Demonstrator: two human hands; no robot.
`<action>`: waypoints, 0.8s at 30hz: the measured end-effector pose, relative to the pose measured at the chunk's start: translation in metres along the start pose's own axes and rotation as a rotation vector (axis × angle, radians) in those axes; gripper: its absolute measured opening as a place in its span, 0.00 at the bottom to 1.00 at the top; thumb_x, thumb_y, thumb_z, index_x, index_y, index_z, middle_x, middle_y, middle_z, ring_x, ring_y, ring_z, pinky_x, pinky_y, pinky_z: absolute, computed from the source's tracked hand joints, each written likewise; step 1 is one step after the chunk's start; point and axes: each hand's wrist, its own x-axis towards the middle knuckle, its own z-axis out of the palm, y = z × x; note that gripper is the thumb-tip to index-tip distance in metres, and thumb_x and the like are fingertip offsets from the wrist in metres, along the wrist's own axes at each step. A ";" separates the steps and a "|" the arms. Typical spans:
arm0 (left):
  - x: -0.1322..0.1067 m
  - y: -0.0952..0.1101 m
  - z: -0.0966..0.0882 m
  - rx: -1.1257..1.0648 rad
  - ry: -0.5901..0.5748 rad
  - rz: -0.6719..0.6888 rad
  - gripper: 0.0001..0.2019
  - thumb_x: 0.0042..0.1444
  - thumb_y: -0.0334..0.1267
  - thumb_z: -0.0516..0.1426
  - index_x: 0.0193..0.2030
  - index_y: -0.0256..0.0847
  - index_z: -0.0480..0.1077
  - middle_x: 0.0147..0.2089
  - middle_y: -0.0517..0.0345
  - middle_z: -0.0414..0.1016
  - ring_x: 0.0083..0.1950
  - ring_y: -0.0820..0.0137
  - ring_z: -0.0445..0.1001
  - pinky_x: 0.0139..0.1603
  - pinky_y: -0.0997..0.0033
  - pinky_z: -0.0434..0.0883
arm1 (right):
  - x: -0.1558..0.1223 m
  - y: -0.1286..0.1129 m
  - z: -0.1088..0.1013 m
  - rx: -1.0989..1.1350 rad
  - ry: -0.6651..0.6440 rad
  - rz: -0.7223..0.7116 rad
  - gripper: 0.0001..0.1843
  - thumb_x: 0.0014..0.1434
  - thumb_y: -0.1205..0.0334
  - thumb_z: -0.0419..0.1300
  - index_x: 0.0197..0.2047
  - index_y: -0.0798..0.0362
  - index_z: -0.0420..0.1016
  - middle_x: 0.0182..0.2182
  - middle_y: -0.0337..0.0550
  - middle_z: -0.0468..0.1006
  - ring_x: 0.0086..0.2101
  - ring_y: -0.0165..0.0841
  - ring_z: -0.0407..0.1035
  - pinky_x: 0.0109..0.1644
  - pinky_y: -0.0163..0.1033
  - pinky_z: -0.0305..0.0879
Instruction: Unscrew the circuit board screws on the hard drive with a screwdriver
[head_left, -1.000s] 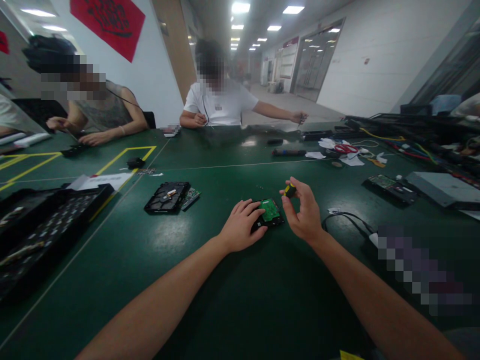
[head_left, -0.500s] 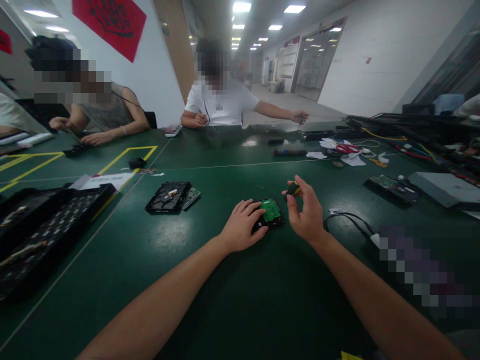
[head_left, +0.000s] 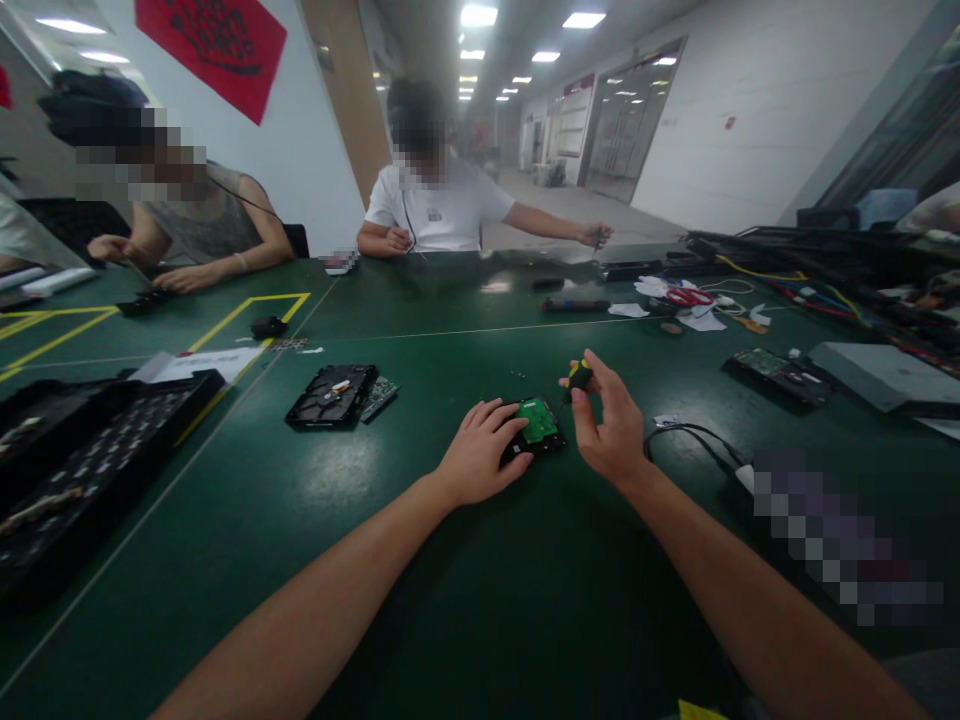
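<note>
A hard drive (head_left: 541, 424) with a green circuit board facing up lies on the green table (head_left: 420, 600). My left hand (head_left: 480, 455) holds it down from the left, its fingers across the top and its thumb at the near edge. Pinched between the fingertips of my right hand (head_left: 611, 420) is a small black-and-yellow screwdriver (head_left: 578, 376). Its thin shaft slants down to the drive's right edge; whether the tip sits in a screw is too small to tell. Several tiny bits, perhaps screws, lie just beyond the drive.
To the left are another opened drive (head_left: 332, 396), a loose circuit board (head_left: 380, 398) and a black tray (head_left: 97, 470). On the right lie another drive (head_left: 776, 377), a grey metal box (head_left: 885, 375) and a black cable (head_left: 697, 432). Two people (head_left: 442, 210) sit across the table.
The screwdriver has turned slightly in my right fingers, showing more yellow on its handle. My left hand stays on the drive. The whole view has shifted a little.
</note>
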 end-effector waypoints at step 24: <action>0.000 0.000 0.000 0.009 -0.013 0.001 0.28 0.67 0.53 0.59 0.70 0.45 0.67 0.74 0.47 0.66 0.78 0.46 0.58 0.78 0.34 0.55 | 0.005 -0.005 -0.002 -0.077 0.054 -0.050 0.30 0.64 0.58 0.71 0.65 0.45 0.67 0.48 0.49 0.75 0.44 0.42 0.74 0.44 0.50 0.77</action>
